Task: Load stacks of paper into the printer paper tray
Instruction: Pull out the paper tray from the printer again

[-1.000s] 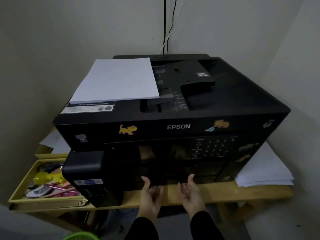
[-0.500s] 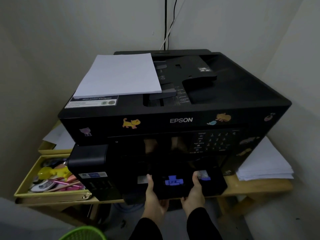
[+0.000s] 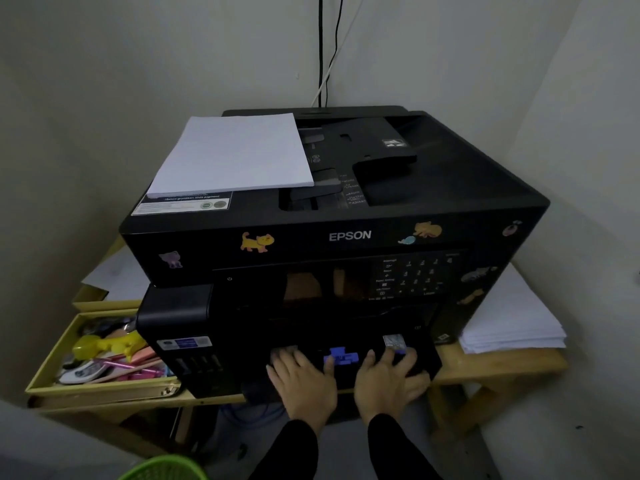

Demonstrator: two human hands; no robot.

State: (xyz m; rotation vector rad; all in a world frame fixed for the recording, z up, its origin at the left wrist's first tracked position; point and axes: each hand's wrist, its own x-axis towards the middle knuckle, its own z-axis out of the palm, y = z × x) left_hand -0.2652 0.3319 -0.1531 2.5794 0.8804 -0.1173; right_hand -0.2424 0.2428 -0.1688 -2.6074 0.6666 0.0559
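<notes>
— Where is the paper tray [image 3: 427, 362]?

— Low at the front of the printer [image 3: 346, 216], sticking out towards me. It is black, with a blue slider [image 3: 341, 356] in the middle.

— And your hands?

— Both lie palm down on the tray, side by side, in black sleeves. My left hand [image 3: 304, 379] is flat, with the fingers straight and spread, and the thumb is just beside the blue slider. My right hand [image 3: 388, 379] rests on the other side of the slider, fingers fanned out over the tray's right half. The outermost finger runs along the near edge. Neither hand pinches anything.

— Is there paper in the tray?

— I cannot tell. My hands cover much of it and the rest is dark.

— So where is the paper?

— A white stack of paper [image 3: 232, 154] lies flat on top of the printer, on its left half. Its right edge reaches over the feeder slot. A second pile of sheets [image 3: 512, 323] sits on the wooden counter [image 3: 502, 367], just to the right of the printer.

— What else is around?

— There are cat stickers [image 3: 257, 242] along the printer's front band, on either side of the brand name. To the left, a yellow box [image 3: 48, 372] holds pens and other bright bits of stationery, with more white sheets behind it. The rim of a green basket [image 3: 162, 469] shows at the bottom, below the counter. Cables [image 3: 320, 46] run up the wall behind the printer.
</notes>
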